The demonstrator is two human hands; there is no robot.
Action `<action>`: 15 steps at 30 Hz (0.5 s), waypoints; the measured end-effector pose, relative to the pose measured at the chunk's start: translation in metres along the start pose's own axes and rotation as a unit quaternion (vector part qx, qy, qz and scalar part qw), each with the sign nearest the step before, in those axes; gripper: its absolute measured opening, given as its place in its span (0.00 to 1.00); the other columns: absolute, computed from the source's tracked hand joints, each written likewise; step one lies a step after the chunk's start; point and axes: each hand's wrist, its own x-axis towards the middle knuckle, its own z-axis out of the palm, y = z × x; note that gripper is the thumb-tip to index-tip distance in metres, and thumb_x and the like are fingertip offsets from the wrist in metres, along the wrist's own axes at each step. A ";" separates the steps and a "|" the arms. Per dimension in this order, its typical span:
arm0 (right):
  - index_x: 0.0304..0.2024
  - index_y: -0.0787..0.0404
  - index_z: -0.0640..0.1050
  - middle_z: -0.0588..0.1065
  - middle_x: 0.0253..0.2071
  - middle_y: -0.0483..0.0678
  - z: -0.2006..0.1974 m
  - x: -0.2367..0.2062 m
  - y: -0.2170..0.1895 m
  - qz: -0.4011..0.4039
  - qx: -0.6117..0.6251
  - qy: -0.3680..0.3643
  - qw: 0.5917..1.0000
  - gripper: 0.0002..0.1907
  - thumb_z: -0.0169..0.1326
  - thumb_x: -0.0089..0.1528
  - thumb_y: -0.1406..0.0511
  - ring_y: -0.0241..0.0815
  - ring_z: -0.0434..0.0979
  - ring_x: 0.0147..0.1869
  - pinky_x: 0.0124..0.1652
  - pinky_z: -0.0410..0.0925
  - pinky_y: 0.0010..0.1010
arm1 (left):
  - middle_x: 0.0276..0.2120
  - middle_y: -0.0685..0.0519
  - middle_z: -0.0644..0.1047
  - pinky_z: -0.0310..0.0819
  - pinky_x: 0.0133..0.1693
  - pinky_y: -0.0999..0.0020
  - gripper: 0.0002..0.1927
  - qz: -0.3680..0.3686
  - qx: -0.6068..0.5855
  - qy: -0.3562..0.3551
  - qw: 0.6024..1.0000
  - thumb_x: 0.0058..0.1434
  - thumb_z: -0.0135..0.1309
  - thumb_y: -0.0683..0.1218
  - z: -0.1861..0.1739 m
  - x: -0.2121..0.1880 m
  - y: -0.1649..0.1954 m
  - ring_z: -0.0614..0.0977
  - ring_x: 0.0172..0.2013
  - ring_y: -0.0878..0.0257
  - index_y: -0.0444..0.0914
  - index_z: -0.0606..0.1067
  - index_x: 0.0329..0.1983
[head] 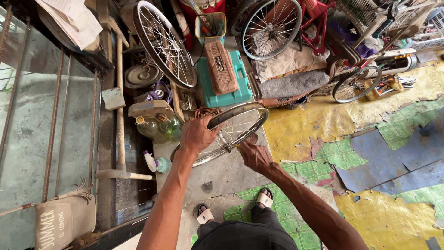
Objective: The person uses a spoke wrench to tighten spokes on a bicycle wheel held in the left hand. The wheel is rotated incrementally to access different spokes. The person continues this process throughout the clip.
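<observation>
A spoked bicycle wheel rim (240,115) is held upright in front of me, over the concrete floor. My left hand (196,135) grips the top of the rim near its dark rim strip. My right hand (254,155) is lower, closed among the spokes near the hub with a small yellowish tool or part at its fingertips. My sandalled feet (264,199) show below.
A teal plastic case (231,92) with a brown case on top lies ahead. Other wheels (164,44) lean behind it, with a red bicycle frame (319,23). Bottles (162,127) and a long-handled hammer (119,97) lie at left. Torn floor mats (370,153) spread right.
</observation>
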 end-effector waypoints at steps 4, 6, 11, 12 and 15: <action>0.39 0.59 0.71 0.74 0.26 0.52 0.002 -0.004 -0.004 0.000 -0.007 -0.001 1.000 0.06 0.48 0.70 0.63 0.56 0.70 0.21 0.20 0.63 0.46 | 0.22 0.50 0.81 0.77 0.27 0.56 0.18 -0.041 -0.010 -0.039 0.998 0.61 0.60 0.60 0.005 0.001 0.000 0.83 0.21 0.53 0.41 0.80 0.35; 0.38 0.60 0.70 0.74 0.26 0.53 -0.001 -0.006 -0.008 -0.042 0.005 0.062 0.997 0.07 0.51 0.68 0.63 0.56 0.71 0.22 0.21 0.63 0.46 | 0.27 0.53 0.81 0.78 0.23 0.57 0.17 -0.059 -0.040 -0.069 0.995 0.61 0.57 0.59 0.006 0.001 0.001 0.83 0.19 0.55 0.43 0.79 0.40; 0.43 0.64 0.72 0.76 0.27 0.55 -0.021 -0.005 -0.015 0.051 -0.017 -0.015 0.998 0.09 0.50 0.69 0.63 0.52 0.71 0.19 0.22 0.65 0.46 | 0.21 0.46 0.80 0.77 0.29 0.56 0.19 -0.044 0.034 -0.009 0.998 0.61 0.61 0.60 0.010 0.000 0.009 0.82 0.21 0.52 0.39 0.79 0.35; 0.48 0.66 0.70 0.77 0.28 0.56 -0.024 -0.002 -0.016 0.067 -0.013 -0.005 0.998 0.12 0.49 0.68 0.64 0.53 0.72 0.19 0.21 0.66 0.46 | 0.21 0.46 0.81 0.77 0.29 0.56 0.19 -0.055 0.032 -0.016 0.998 0.61 0.60 0.60 0.011 -0.002 0.011 0.82 0.21 0.52 0.39 0.80 0.35; 0.62 0.72 0.65 0.77 0.33 0.60 -0.027 0.008 -0.020 0.106 -0.032 -0.005 0.994 0.22 0.45 0.67 0.66 0.53 0.74 0.19 0.20 0.68 0.46 | 0.22 0.47 0.82 0.77 0.30 0.56 0.21 -0.087 0.023 -0.027 0.996 0.63 0.58 0.62 0.017 -0.003 0.023 0.83 0.22 0.52 0.39 0.79 0.34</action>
